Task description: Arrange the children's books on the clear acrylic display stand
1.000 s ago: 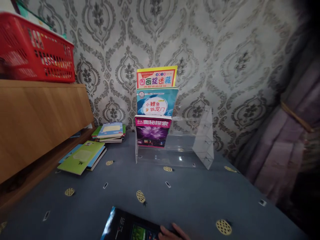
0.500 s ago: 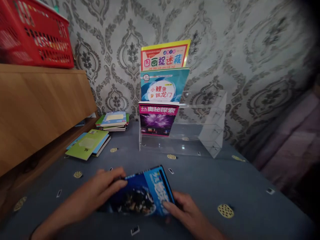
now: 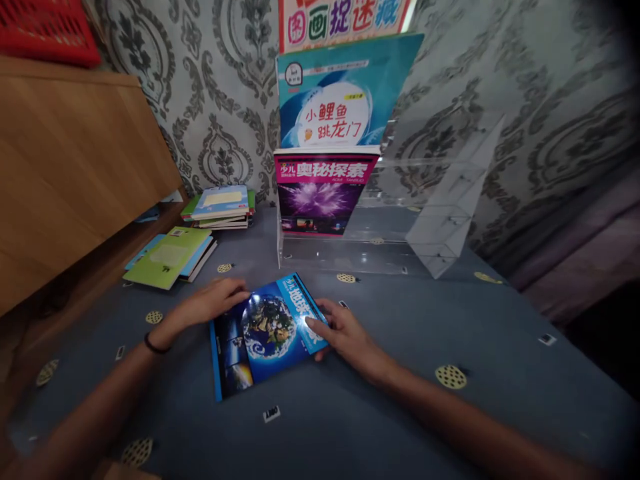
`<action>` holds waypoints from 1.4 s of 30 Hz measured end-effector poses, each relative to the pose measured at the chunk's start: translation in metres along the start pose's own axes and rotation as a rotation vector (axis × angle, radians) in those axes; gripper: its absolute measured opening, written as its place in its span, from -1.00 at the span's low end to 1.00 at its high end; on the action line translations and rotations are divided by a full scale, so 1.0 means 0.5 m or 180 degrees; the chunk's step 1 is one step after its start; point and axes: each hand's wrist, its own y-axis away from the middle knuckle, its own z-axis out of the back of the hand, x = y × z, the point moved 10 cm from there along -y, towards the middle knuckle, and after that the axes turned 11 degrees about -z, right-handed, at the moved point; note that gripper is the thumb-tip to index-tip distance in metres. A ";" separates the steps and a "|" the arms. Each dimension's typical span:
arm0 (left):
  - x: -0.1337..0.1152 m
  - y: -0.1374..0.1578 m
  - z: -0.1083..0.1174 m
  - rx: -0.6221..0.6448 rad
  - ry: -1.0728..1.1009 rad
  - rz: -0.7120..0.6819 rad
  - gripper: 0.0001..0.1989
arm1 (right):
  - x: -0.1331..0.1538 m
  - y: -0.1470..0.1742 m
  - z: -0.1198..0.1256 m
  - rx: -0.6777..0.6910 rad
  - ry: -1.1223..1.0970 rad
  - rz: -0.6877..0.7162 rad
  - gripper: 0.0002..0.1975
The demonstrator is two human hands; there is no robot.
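Observation:
A blue book (image 3: 273, 331) with a globe on its cover lies at a slant, low over the cloth; whether it touches the cloth I cannot tell. My right hand (image 3: 345, 333) grips its right edge, thumb on the cover and fingers partly beneath. At its upper left edge, my left hand (image 3: 216, 300) holds on, its fingertips partly hidden. Beyond the book stands a clear acrylic rack (image 3: 440, 207). In the rack's left side are a magenta and purple book (image 3: 320, 197), a teal book (image 3: 350, 87) and, at the back, a pink-covered book (image 3: 345, 20).
Several books form a pile (image 3: 220, 203) by the wall, with a green-covered book (image 3: 167, 257) on a smaller stack before it. A wooden cabinet (image 3: 75, 167) borders the left, with a red basket (image 3: 45, 33) on top. Grey-blue patterned cloth (image 3: 380, 413) covers the surface.
The view has tilted down and come closer to the rack. The blue book has turned so its globe cover shows fully, and both hands keep hold of it.

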 end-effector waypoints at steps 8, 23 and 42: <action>-0.108 0.000 0.014 -0.0795 -0.1166 -0.0285 -0.70 | 0.059 0.005 0.044 -0.0770 0.2256 0.0664 -0.73; -0.112 -0.035 -0.076 -0.1085 -0.1341 -0.0647 -0.73 | 0.114 -0.040 -0.012 -0.0636 0.2960 0.1837 -0.67; -0.110 -0.024 -0.090 -0.0870 -0.1245 -0.0793 -0.68 | 0.096 -0.084 0.015 -0.0732 0.2683 0.1551 -0.68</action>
